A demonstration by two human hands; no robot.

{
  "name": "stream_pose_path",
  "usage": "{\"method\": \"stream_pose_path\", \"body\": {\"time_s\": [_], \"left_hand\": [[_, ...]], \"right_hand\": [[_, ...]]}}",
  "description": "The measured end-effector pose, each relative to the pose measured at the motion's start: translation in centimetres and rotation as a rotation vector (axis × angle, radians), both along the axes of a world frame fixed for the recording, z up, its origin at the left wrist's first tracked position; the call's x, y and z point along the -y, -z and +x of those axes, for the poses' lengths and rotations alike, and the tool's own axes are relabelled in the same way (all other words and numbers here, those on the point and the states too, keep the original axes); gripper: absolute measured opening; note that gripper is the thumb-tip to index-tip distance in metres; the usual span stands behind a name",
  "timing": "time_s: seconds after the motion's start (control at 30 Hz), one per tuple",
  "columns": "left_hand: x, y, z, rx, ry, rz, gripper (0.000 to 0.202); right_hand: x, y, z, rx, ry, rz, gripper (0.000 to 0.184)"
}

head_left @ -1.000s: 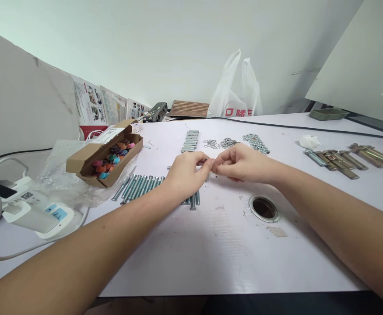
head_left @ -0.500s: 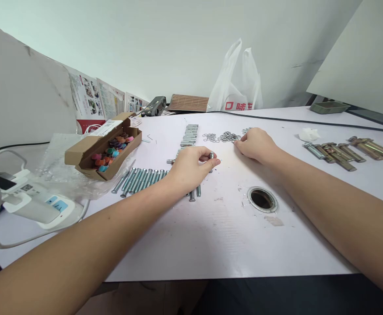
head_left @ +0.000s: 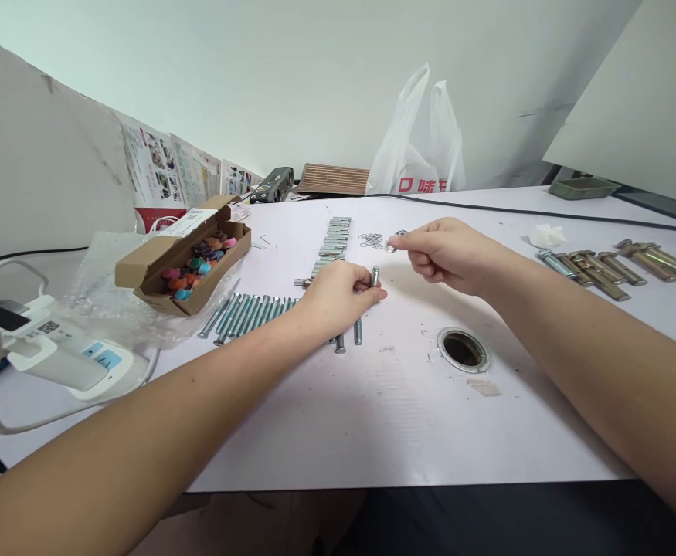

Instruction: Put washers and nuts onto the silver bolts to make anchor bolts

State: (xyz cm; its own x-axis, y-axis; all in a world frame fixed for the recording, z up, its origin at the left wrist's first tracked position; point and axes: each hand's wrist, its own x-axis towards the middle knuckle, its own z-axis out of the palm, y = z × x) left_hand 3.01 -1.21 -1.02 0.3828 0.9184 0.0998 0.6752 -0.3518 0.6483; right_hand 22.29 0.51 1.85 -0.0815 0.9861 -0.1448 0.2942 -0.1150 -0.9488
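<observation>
My left hand [head_left: 341,297] is closed around a bolt [head_left: 375,275], its end pointing up between thumb and fingers. My right hand [head_left: 450,251] pinches a small flat washer [head_left: 391,246] above and right of that bolt, apart from it. Thin rings [head_left: 371,241] lie in a loose heap behind the hands. Behind my right fingers, a washer pile [head_left: 400,232] is mostly hidden. Several metal sleeves [head_left: 335,236] form a column beyond my left hand. A row of long bolts [head_left: 250,315] runs along its left side, partly covered by my forearm.
An open cardboard box [head_left: 190,270] of coloured caps stands left, near a white power strip [head_left: 76,355]. Expansion bolts [head_left: 598,270] lie at right. A round hole [head_left: 463,350] with a metal rim is in the tabletop. At the back are a plastic bag [head_left: 416,147] and black cable [head_left: 488,209].
My right hand has lifted from the washer piles and come left towards the bolt, a washer now in its fingers. My left hand keeps the bolt nearly in place.
</observation>
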Motion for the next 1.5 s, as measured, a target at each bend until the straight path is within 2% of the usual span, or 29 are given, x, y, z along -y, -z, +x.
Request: {"method": "stream_pose_path", "body": {"time_s": [0.07, 0.13, 0.33, 0.53, 0.63, 0.77, 0.9, 1.03, 1.1, 1.2, 1.37, 1.5], "left_hand": [[0.0, 0.0, 0.0, -0.005, -0.006, 0.007, 0.022], [0.0, 0.0, 0.0, -0.003, -0.010, -0.006, 0.022], [0.1, 0.0, 0.0, -0.012, -0.010, -0.002, 0.023], [-0.1, 0.0, 0.0, -0.027, -0.019, -0.016, 0.022], [-0.3, 0.2, 0.0, -0.019, -0.009, -0.003, 0.023], [-0.4, 0.3, -0.1, -0.001, -0.004, -0.018, 0.027], [-0.2, 0.2, -0.1, -0.003, -0.017, -0.016, 0.026], [-0.2, 0.3, -0.1, -0.003, -0.017, -0.007, 0.018], [-0.2, 0.3, -0.1, 0.018, -0.022, -0.013, 0.019], [-0.3, 0.5, -0.3, 0.034, -0.009, -0.004, 0.031], [-0.4, 0.7, -0.5, 0.030, 0.000, 0.013, 0.030], [-0.4, 0.7, -0.5, 0.045, 0.045, 0.033, 0.025]], "right_hand": [[0.8, -0.3, -0.9, -0.021, -0.151, -0.020, 0.046], [1.2, -0.2, -1.3, -0.012, -0.243, -0.015, 0.045], [0.9, 0.6, -1.2, 0.009, -0.231, 0.007, 0.045], [0.9, 0.4, -1.0, 0.026, -0.258, -0.010, 0.045], [0.7, 0.2, -0.7, 0.045, -0.209, -0.026, 0.037], [-0.5, 0.9, 0.4, 0.125, -0.042, 0.031, 0.025], [-2.5, 2.3, 0.8, 0.427, 0.015, 0.117, 0.016], [-4.5, 3.6, -0.2, 0.763, 0.029, 0.277, 0.037], [-5.1, 3.9, -0.8, 0.869, 0.032, 0.315, 0.040], [-5.5, 4.2, -1.1, 0.915, 0.036, 0.315, 0.033], [-5.0, 3.9, -0.9, 0.901, 0.047, 0.308, 0.018], [-4.7, 3.7, -0.8, 0.894, 0.042, 0.275, 0.014]]}}
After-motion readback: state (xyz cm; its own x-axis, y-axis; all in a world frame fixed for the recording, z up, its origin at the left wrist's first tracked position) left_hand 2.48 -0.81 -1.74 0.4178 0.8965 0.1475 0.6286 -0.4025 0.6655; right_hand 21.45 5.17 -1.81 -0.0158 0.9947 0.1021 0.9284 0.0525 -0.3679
